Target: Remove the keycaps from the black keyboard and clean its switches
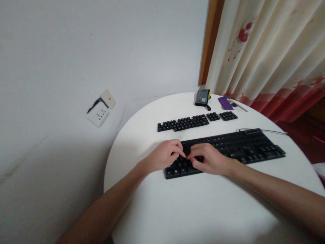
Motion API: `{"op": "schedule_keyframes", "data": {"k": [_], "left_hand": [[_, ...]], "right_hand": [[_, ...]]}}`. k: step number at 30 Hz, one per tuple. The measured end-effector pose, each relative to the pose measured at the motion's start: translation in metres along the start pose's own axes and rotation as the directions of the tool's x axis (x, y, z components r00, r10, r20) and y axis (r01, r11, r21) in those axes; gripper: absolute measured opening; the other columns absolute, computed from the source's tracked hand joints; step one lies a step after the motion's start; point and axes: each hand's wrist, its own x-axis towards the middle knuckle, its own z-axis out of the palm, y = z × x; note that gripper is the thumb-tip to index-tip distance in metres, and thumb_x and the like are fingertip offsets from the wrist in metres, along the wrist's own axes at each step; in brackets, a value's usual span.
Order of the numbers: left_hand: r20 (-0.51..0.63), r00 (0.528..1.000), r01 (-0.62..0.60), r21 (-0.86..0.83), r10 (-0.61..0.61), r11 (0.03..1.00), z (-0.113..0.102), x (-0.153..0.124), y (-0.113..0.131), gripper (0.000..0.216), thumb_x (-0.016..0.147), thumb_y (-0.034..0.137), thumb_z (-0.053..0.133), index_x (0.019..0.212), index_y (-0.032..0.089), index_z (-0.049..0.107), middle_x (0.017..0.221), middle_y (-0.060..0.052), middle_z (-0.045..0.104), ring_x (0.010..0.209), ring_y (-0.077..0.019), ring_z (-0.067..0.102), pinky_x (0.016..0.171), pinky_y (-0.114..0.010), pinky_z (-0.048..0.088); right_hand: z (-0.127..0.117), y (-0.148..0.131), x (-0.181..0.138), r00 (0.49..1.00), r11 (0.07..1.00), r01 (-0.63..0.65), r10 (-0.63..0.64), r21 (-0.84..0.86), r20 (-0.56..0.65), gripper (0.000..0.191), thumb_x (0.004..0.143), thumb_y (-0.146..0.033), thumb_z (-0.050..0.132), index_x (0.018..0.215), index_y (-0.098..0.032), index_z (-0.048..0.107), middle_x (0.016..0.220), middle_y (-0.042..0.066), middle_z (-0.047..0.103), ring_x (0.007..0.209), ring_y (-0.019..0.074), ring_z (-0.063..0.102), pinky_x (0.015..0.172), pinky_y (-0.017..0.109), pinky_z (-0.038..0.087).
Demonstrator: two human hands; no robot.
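Observation:
A black computer keyboard lies at a slant on the white round table. Several of its keys show caps along the bottom rows and at the right end, while much of the upper part looks bare of caps. My left hand rests over the keyboard's left end, fingers curled and pressed together. Beside it, my right hand pinches with thumb and forefinger just above the keys. The fingertips of both hands meet there; whatever is between them is too small to make out. Behind the keyboard, loose black keycaps sit in neat rows.
Two smaller blocks of keycaps continue those rows to the right. A dark zip pouch and a purple cloth-like item lie near the table's back edge. The keyboard cable trails right. A wall and a curtain border the table.

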Motion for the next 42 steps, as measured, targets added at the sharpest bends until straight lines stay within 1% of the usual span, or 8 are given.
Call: {"op": "schedule_keyframes", "data": {"k": [9,13,21,27,33,36,40,42], "left_hand": [[-0.016,0.999,0.035,0.07,-0.034,0.997,0.007,0.001,0.001,0.033,0.081,0.004,0.048,0.082,0.022,0.075,0.091,-0.001,0.067,0.085,-0.0153,0.061,0.082,-0.026,0.047],[-0.018,1.0,0.015,0.12,-0.013,0.993,0.011,0.002,0.001,0.032,0.081,0.004,0.049,0.08,0.022,0.075,0.091,0.0,0.068,0.086,-0.015,0.061,0.082,-0.026,0.046],[-0.035,0.999,0.001,0.112,0.003,0.994,0.014,0.003,-0.004,0.031,0.083,0.005,0.048,0.082,0.022,0.074,0.093,0.0,0.067,0.085,-0.0139,0.061,0.081,-0.025,0.046],[-0.063,0.997,-0.041,0.118,0.048,0.992,0.013,0.004,-0.007,0.03,0.084,0.004,0.048,0.087,0.02,0.073,0.095,-0.001,0.066,0.085,-0.0134,0.061,0.082,-0.025,0.047],[-0.075,0.993,-0.078,0.137,0.089,0.988,0.015,0.005,-0.011,0.028,0.082,0.003,0.051,0.084,0.02,0.073,0.094,-0.001,0.066,0.085,-0.014,0.061,0.081,-0.026,0.049],[-0.185,0.977,-0.07,0.177,0.103,0.982,0.017,0.008,-0.015,0.031,0.083,0.003,0.05,0.091,0.021,0.073,0.097,-0.002,0.066,0.092,-0.0159,0.061,0.087,-0.03,0.049],[-0.421,0.904,0.024,0.228,0.076,0.973,0.017,0.012,-0.026,0.034,0.089,0.006,0.046,0.108,0.021,0.07,0.109,-0.005,0.066,0.104,-0.0183,0.06,0.097,-0.036,0.048],[-0.475,0.878,0.081,0.259,0.054,0.962,0.016,0.015,-0.032,0.033,0.091,0.009,0.045,0.114,0.019,0.068,0.118,-0.007,0.065,0.111,-0.0196,0.059,0.103,-0.039,0.046]], "right_hand": [[0.0,0.005,0.001,0.998,0.999,0.002,0.0,-0.033,0.063,0.018,0.077,-0.01,0.054,0.076,-0.019,0.069,0.071,0.002,0.066,0.063,0.0135,0.057,0.064,0.024,0.039],[0.0,0.006,0.001,0.996,0.998,0.006,-0.001,-0.056,0.084,0.015,0.077,-0.011,0.055,0.074,-0.019,0.068,0.071,0.002,0.067,0.064,0.0134,0.058,0.064,0.023,0.039],[-0.001,0.007,0.001,0.997,0.999,0.014,-0.011,-0.039,0.072,0.018,0.08,-0.011,0.054,0.079,-0.019,0.07,0.071,0.0,0.066,0.063,0.0126,0.057,0.062,0.023,0.039],[0.002,0.01,-0.001,0.998,0.998,0.045,-0.044,-0.044,0.033,0.022,0.085,-0.011,0.051,0.088,-0.018,0.071,0.08,0.004,0.068,0.074,0.0156,0.062,0.07,0.025,0.043],[0.004,0.013,-0.001,0.997,0.996,0.061,-0.056,-0.072,0.059,0.019,0.086,-0.013,0.052,0.087,-0.018,0.07,0.077,0.003,0.067,0.07,0.0145,0.06,0.068,0.024,0.043],[0.004,0.014,-0.001,0.997,0.995,0.054,-0.049,-0.083,0.058,0.019,0.086,-0.013,0.052,0.089,-0.018,0.069,0.08,0.003,0.068,0.073,0.0148,0.061,0.07,0.024,0.043],[0.005,0.013,0.0,0.997,0.995,0.054,-0.05,-0.084,0.058,0.018,0.087,-0.013,0.052,0.092,-0.018,0.068,0.084,0.004,0.069,0.077,0.0159,0.063,0.074,0.025,0.044],[0.005,0.012,0.0,0.997,0.995,0.054,-0.05,-0.078,0.059,0.018,0.089,-0.014,0.051,0.093,-0.018,0.068,0.087,0.005,0.07,0.079,0.0163,0.063,0.075,0.026,0.044]]}}
